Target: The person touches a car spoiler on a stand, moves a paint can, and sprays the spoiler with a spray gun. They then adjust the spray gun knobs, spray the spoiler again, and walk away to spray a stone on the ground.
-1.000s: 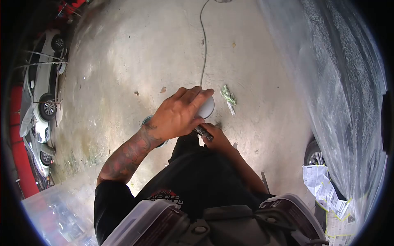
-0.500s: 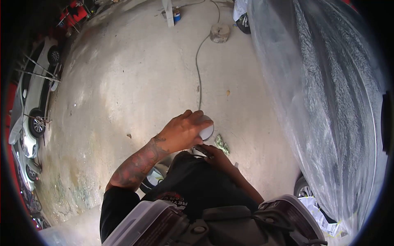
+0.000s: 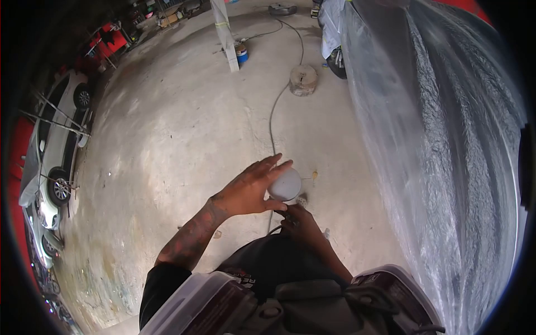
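A round grey cup (image 3: pixel 286 185), seen from above, sits in front of my chest on what looks like a spray gun. My left hand (image 3: pixel 248 191) reaches across from the left, thumb at the cup's near edge and index finger along its far edge, the other fingers stretched out. Below the cup, my right hand (image 3: pixel 302 224) is closed with its fingers wrapped round the gun's handle, most of which the hand hides. A dark hose (image 3: pixel 272 120) runs over the floor and passes close by both hands.
Clear plastic sheeting (image 3: pixel 435 167) drapes a vehicle on the right. A white car (image 3: pixel 56 190) stands at the left. Ahead are a round block (image 3: pixel 303 81), a post (image 3: pixel 224 33) and a blue can (image 3: pixel 241 54). Respirator filters (image 3: pixel 396 293) fill the bottom edge.
My view has tilted up, showing more floor ahead. My left fingers have slid off the cup's top to its edge and straightened. The cup has shifted slightly right and down in view.
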Motion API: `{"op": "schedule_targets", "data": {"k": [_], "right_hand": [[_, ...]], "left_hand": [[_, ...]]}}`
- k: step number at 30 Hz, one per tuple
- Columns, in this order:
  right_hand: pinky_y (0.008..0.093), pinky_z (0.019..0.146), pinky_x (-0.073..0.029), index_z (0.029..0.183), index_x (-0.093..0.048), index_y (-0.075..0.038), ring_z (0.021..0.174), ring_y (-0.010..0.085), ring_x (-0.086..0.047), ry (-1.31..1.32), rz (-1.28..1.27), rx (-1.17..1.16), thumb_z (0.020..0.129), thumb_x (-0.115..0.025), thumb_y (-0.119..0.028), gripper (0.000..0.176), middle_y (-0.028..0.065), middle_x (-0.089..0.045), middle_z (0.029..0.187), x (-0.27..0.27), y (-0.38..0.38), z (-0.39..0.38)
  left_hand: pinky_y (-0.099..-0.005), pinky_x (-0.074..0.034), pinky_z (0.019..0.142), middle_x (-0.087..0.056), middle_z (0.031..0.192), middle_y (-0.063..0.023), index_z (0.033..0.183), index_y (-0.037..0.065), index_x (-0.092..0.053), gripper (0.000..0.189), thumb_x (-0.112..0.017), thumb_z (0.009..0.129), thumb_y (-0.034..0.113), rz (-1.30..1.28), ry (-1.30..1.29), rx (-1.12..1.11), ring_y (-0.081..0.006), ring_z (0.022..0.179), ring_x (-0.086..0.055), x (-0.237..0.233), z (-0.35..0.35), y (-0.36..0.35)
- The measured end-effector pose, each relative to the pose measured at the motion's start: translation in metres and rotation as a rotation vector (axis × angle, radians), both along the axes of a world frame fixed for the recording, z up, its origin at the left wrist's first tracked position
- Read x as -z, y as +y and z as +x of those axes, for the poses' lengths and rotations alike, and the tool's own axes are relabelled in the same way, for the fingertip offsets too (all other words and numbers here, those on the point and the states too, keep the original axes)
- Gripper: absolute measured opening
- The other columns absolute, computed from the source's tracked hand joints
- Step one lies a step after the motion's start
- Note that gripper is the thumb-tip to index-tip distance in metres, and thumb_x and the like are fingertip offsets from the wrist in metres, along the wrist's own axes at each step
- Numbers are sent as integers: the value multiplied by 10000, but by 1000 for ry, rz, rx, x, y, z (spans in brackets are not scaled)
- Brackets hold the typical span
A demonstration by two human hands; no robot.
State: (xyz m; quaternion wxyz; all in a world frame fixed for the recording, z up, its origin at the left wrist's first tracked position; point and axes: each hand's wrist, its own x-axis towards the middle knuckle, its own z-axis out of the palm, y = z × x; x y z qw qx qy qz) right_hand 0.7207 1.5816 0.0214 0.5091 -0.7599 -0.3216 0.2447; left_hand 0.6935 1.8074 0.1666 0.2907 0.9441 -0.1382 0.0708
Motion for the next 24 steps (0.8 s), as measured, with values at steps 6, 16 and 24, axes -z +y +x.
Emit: {"op": "schedule_targets", "data": {"k": [6,16,24], "right_hand": [[347,753,-490,1404,-561,-145,739,228,-549,-126,68,190,826,-751,-56,615,83,-538,844,-31,-1,164],[280,669,-500,1507,-410,-96,725,121,-585,273,165,501,930,-646,-120,624,54,-650,902,-17,-12,314],[323,759,-531,1490,-411,-37,818,166,-648,195,147,595,912,-647,-120,630,108,-692,960,17,40,459]], "left_hand": [[-429,-458,1060,-538,1387,-236,1421,51,-482,708,-776,846,342,-181,167,-370,-377,1294,-520,35,90,33],[-441,-426,1077,-574,1360,-224,1398,27,-503,726,-643,900,537,-94,917,-411,-385,1281,-530,169,140,69],[-448,-463,1035,-606,1317,-220,1390,49,-518,696,-662,897,519,-117,931,-368,-386,1234,-568,209,289,134]]}}
